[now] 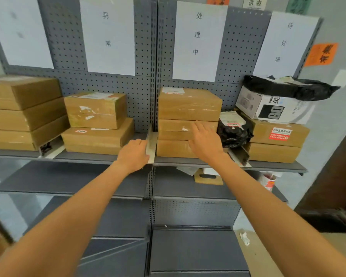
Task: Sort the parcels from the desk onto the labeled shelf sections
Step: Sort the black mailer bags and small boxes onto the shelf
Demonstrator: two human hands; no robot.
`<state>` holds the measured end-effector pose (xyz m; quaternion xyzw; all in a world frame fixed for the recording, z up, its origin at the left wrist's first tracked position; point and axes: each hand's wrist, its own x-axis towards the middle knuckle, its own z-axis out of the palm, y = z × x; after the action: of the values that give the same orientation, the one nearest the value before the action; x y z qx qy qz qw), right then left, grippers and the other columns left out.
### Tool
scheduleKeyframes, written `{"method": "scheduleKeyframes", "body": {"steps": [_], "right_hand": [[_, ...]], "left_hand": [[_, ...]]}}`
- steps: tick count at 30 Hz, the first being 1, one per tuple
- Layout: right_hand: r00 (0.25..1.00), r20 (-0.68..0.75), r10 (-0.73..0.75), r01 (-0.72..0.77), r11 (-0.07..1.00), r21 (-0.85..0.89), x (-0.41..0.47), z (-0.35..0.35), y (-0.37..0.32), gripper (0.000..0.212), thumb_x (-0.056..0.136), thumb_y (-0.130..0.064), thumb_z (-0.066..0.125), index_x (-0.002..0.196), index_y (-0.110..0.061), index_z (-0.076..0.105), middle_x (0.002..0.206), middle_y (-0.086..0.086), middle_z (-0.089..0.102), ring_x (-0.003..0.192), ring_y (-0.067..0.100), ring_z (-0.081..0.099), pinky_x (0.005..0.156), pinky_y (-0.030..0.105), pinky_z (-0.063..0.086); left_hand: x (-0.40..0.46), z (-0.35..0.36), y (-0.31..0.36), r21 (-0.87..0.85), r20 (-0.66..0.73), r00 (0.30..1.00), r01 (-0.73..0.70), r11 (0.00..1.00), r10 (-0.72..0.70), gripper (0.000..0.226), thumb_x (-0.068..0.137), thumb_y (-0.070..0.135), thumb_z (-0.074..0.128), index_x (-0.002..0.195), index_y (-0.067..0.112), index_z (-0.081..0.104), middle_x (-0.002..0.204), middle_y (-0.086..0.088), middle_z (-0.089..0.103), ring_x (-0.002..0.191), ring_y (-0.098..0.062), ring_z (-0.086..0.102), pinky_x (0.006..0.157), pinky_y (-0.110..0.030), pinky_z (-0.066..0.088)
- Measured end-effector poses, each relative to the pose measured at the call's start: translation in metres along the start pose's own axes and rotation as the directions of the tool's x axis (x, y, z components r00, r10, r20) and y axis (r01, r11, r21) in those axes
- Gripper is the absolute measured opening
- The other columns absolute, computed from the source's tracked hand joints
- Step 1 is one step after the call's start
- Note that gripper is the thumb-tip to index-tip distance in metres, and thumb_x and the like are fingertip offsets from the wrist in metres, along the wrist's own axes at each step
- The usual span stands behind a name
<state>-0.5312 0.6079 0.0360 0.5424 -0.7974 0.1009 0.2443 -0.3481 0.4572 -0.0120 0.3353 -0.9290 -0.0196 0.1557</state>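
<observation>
A grey shelf (88,156) carries stacks of brown cardboard parcels under white paper labels. My right hand (205,139) lies flat with straight fingers against the front of the middle stack of three parcels (188,104). My left hand (134,153) is at the shelf's front edge, its fingers touching the pale divider plate (151,145) to the left of that stack. Two parcels (96,120) sit stacked in the section to the left. Neither hand holds a parcel.
Three more boxes (22,112) are stacked at the far left. At the right stand brown boxes (276,142), a white box (268,106) and black bags (234,134). Lower shelves (68,176) hold a small wooden item (208,176) and a cup (269,181).
</observation>
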Motion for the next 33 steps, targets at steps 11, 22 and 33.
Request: {"method": "scheduleKeyframes", "body": {"steps": [11, 22, 33], "right_hand": [[0.961, 0.044, -0.274, 0.268, 0.958, 0.100, -0.010, -0.022, -0.196, 0.058, 0.095, -0.032, 0.054, 0.142, -0.004, 0.035, 0.148, 0.012, 0.038, 0.140, 0.029, 0.029, 0.113, 0.038, 0.028], [0.797, -0.090, -0.598, 0.598, 0.758, 0.260, -0.005, -0.042, -0.426, 0.060, 0.094, -0.037, 0.055, 0.142, -0.007, 0.035, 0.144, 0.010, 0.041, 0.134, 0.027, 0.034, 0.107, 0.036, 0.032], [0.597, -0.173, -0.783, 0.769, 0.497, 0.403, 0.002, -0.026, -0.656, 0.047, 0.085, -0.023, 0.061, 0.127, -0.002, 0.050, 0.127, 0.014, 0.052, 0.122, 0.031, 0.045, 0.100, 0.039, 0.040]], "left_hand": [[-0.157, -0.087, -0.143, 0.106, -0.161, 0.958, 0.256, 0.961, -0.237, 0.039, 0.091, 0.023, 0.053, 0.126, 0.006, 0.049, 0.123, -0.013, 0.055, 0.115, -0.032, 0.049, 0.087, -0.042, 0.046], [-0.346, -0.166, -0.286, 0.202, -0.266, 0.734, 0.676, 0.709, -0.625, 0.041, 0.093, 0.025, 0.050, 0.130, 0.009, 0.047, 0.133, -0.012, 0.050, 0.124, -0.031, 0.044, 0.099, -0.041, 0.041], [-0.484, -0.197, -0.407, 0.261, -0.265, 0.438, 0.890, 0.373, -0.859, 0.045, 0.091, 0.026, 0.054, 0.132, 0.010, 0.046, 0.136, -0.008, 0.049, 0.127, -0.029, 0.042, 0.098, -0.038, 0.041]]}}
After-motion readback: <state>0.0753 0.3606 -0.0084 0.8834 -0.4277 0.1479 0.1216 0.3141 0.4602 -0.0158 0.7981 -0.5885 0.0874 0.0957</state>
